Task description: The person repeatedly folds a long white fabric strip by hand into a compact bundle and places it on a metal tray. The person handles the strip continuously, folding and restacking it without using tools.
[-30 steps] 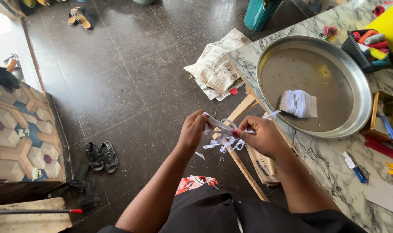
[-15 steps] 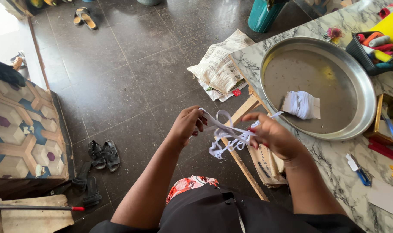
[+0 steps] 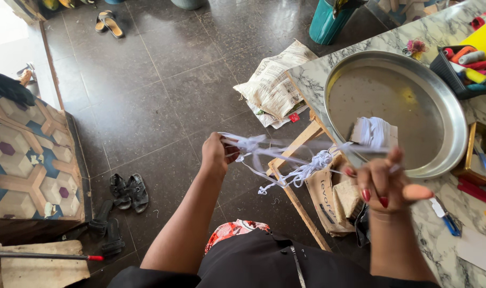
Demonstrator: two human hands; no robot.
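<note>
My left hand (image 3: 215, 153) is pinching one end of a tangled white string (image 3: 285, 160), and my right hand (image 3: 384, 184) is gripping the other end, so I am holding it stretched between them above the dark tiled floor (image 3: 163, 90). Just beyond my right hand, a folded white bundle (image 3: 372, 131) is lying in the round metal tray (image 3: 456, 106) on the marble table (image 3: 413, 213).

Two hands (image 3: 216, 152) (image 3: 384, 184), one white ribbon tangle (image 3: 301, 168), one steel tray (image 3: 456, 154)
</note>
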